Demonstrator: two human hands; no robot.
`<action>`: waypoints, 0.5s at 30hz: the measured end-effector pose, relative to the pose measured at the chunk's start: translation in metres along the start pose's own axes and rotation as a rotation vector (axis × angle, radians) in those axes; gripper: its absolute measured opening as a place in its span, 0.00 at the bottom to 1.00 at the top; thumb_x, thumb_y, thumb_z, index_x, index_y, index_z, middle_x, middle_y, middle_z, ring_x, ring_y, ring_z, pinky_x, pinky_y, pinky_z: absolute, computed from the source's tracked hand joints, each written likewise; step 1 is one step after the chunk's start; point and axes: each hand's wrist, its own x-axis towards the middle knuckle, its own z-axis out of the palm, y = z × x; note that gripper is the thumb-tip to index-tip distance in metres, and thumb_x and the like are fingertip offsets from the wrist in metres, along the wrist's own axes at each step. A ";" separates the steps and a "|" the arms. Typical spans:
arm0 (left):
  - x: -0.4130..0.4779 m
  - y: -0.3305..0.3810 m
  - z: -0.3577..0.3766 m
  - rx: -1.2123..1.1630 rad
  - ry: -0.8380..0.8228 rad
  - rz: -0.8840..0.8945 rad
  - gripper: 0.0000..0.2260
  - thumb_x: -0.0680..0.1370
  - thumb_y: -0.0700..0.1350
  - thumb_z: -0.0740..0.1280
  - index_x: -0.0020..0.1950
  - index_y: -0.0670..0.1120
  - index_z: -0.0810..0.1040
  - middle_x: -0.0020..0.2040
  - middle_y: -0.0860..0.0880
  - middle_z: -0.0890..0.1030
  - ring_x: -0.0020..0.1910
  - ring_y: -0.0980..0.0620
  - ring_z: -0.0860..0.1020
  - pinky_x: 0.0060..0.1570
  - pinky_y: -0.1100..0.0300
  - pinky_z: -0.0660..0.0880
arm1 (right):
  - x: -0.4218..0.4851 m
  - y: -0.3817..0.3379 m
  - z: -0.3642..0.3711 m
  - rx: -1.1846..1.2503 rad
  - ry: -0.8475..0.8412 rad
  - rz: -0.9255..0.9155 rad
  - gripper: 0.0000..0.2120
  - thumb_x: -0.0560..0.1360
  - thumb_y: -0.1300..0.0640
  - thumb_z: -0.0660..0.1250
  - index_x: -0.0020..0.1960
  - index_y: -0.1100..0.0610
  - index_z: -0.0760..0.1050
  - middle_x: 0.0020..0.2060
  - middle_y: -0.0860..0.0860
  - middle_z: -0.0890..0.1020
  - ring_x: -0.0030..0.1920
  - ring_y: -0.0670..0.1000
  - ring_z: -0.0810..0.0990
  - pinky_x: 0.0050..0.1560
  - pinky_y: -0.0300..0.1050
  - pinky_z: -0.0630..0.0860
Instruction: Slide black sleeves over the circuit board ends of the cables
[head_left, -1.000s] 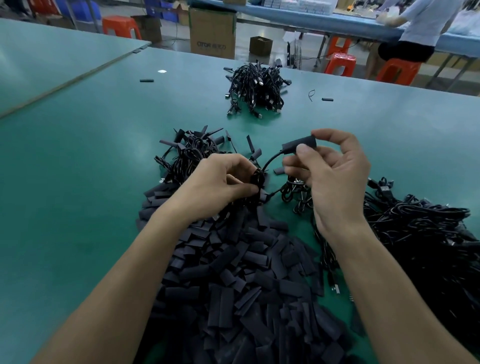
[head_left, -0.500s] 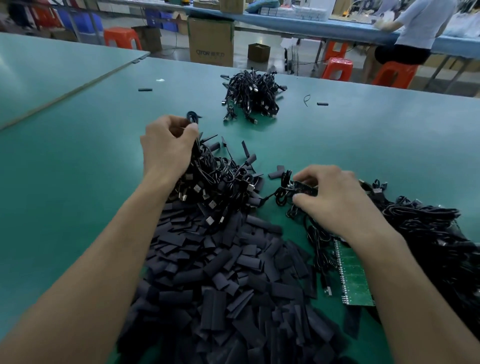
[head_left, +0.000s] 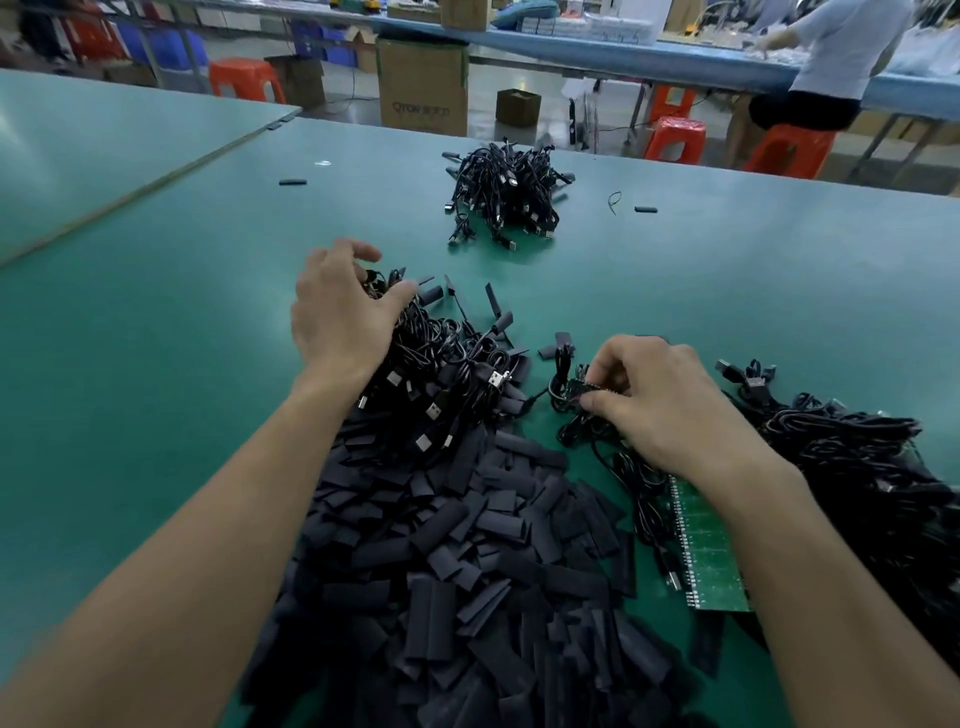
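Note:
A big heap of flat black sleeves (head_left: 467, 571) fills the near middle of the green table (head_left: 156, 364). Behind it lies a pile of sleeved black USB cables (head_left: 441, 364). My left hand (head_left: 337, 312) hovers over that pile's far end with loosely spread fingers, holding nothing I can see. My right hand (head_left: 649, 400) pinches the small circuit board end of a coiled black cable (head_left: 571, 389) just right of the pile. A tangle of more cables (head_left: 857, 467) lies at the right.
A green circuit board panel (head_left: 706, 551) lies beside my right forearm. Another bundle of cables (head_left: 498, 192) sits further back, with loose sleeves (head_left: 292, 182) scattered around. Cardboard boxes, orange stools and a seated person (head_left: 841, 62) are beyond the table.
The left hand carried the sleeved cable to the pile's far end and let it go. The right hand dropped to the table and took hold of another cable's board end.

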 end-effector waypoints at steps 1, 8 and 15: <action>-0.008 0.009 -0.003 -0.009 0.055 0.097 0.16 0.73 0.56 0.76 0.54 0.50 0.79 0.46 0.53 0.74 0.47 0.50 0.76 0.50 0.51 0.75 | 0.001 0.000 -0.001 0.016 0.015 -0.018 0.09 0.76 0.54 0.73 0.42 0.47 0.73 0.43 0.49 0.79 0.50 0.53 0.76 0.52 0.49 0.75; -0.061 0.054 -0.014 -0.538 -0.730 0.377 0.09 0.72 0.47 0.78 0.47 0.46 0.83 0.39 0.53 0.83 0.36 0.60 0.79 0.37 0.71 0.71 | 0.005 -0.005 -0.008 0.120 -0.038 -0.157 0.06 0.74 0.53 0.76 0.41 0.50 0.79 0.36 0.49 0.82 0.38 0.48 0.79 0.40 0.41 0.74; -0.074 0.051 0.004 -0.712 -0.870 0.237 0.06 0.74 0.42 0.76 0.44 0.45 0.80 0.37 0.52 0.82 0.35 0.56 0.76 0.37 0.67 0.71 | 0.003 -0.002 -0.011 0.247 -0.122 -0.243 0.04 0.74 0.57 0.74 0.42 0.52 0.81 0.36 0.55 0.83 0.35 0.46 0.76 0.41 0.49 0.75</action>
